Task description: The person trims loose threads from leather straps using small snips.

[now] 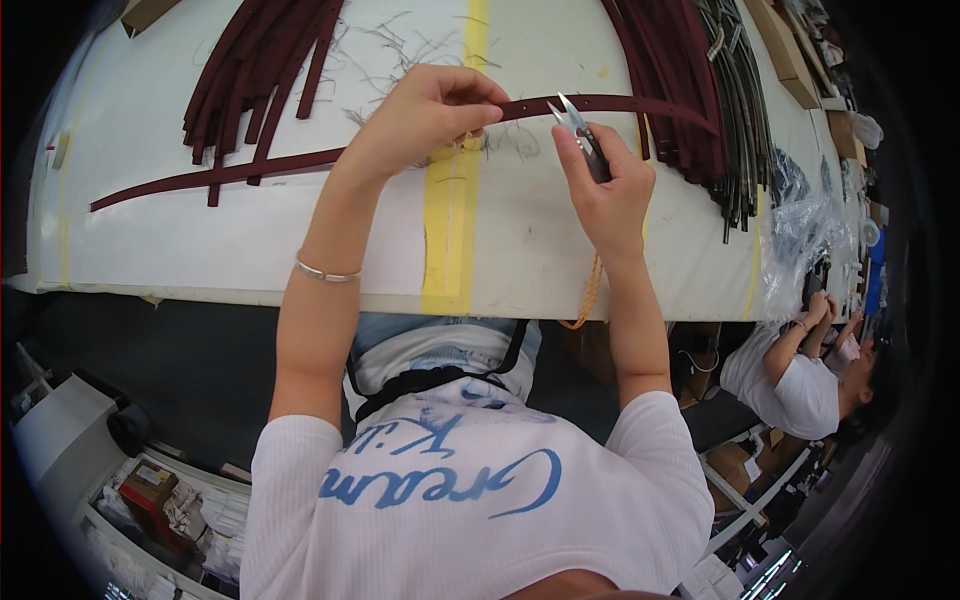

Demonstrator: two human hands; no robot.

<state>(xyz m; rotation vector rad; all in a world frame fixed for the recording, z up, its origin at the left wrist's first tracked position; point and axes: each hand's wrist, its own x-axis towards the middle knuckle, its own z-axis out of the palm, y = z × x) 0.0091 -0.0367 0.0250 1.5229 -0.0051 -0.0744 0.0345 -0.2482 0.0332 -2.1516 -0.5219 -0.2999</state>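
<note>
The person wears a white ribbed short-sleeved shirt (470,500) with large blue cursive lettering across the front. A thin silver bangle (326,271) circles the left wrist. Both forearms are bare below the short sleeves. A black strap (430,382) crosses the waist above light blue jeans (440,335).

Flat brown cardboard boxes (783,48) lie along the far right edge of the table, with a further brown carton corner (143,12) at the top left. A crumpled clear plastic bag (800,235) sits at the table's right end. A red-and-brown box (150,492) stands on the shelving at lower left, among white packets (222,515).
</note>
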